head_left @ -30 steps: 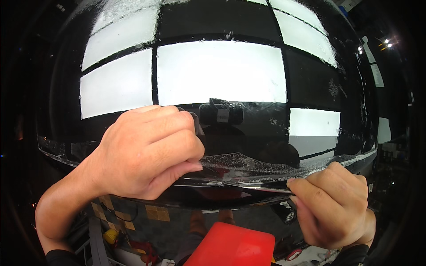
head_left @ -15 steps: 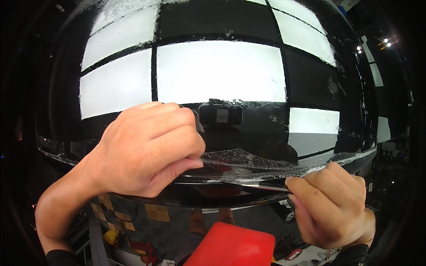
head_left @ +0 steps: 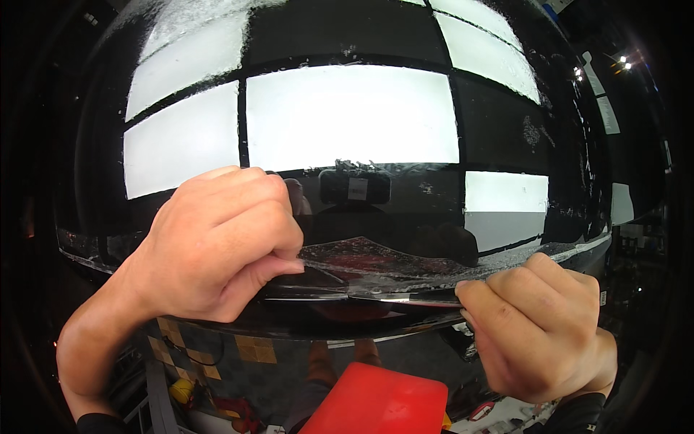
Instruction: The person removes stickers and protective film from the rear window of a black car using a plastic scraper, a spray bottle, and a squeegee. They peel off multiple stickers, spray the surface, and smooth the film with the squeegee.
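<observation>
A clear, wet film [head_left: 376, 254] lies along the near edge of a glossy black curved panel [head_left: 347, 32], which looks like car bodywork. My left hand [head_left: 224, 242] is closed at the left of this edge, thumb and fingers pinching the film. At the right, my right hand [head_left: 538, 329] is also closed, its thumb and forefinger gripping the film's edge. Between the two pinches the film stretches over the edge, with fine droplets and a wavy fold. My fingers partly hide where each hand grips it.
Bright rectangular lights are mirrored in the panel. Low in front, close to the camera, is a red smooth plastic piece [head_left: 379, 401]. Below lies a dark floor with tan tiles [head_left: 255, 348]. A grey metal frame [head_left: 159, 390] and a yellow roll [head_left: 181, 390] are at lower left.
My left hand has shifted left along the edge, widening the span of film between the hands. My right hand stays at nearly the same spot. The view has shifted slightly.
</observation>
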`<state>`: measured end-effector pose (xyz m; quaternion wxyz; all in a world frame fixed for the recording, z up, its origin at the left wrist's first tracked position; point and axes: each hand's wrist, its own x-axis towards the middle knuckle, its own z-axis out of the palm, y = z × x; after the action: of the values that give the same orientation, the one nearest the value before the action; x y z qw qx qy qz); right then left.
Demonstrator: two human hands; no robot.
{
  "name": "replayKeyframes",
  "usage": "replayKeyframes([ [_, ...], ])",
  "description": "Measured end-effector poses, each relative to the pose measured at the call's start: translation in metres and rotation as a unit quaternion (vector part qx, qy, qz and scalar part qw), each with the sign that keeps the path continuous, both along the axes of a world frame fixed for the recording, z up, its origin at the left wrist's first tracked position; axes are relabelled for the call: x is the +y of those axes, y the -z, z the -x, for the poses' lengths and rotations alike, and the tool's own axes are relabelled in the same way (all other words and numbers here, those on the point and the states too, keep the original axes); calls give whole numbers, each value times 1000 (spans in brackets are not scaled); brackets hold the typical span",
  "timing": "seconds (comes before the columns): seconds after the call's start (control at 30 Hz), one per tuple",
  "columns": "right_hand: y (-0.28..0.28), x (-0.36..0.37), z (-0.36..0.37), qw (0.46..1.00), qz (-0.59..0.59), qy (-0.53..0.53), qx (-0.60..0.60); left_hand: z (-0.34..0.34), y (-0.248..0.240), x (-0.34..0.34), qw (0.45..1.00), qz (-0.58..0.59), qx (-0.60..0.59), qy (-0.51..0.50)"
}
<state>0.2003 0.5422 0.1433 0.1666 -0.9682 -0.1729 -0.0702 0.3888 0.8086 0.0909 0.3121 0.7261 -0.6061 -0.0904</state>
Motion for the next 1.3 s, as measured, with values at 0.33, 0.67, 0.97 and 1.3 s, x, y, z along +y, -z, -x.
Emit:
replayKeyframes([
  [0.33,-7,-11,5,1000,24,10,17,0,0,1,1000,10,12,-3],
  [0.67,-9,-28,14,999,30,16,42,2,-2,0,1000,14,11,-14],
  [0.97,-7,-35,18,999,26,24,15,3,-2,1,1000,8,8,-22],
  [1.3,-9,-50,25,998,36,29,38,4,-2,0,1000,14,7,-24],
])
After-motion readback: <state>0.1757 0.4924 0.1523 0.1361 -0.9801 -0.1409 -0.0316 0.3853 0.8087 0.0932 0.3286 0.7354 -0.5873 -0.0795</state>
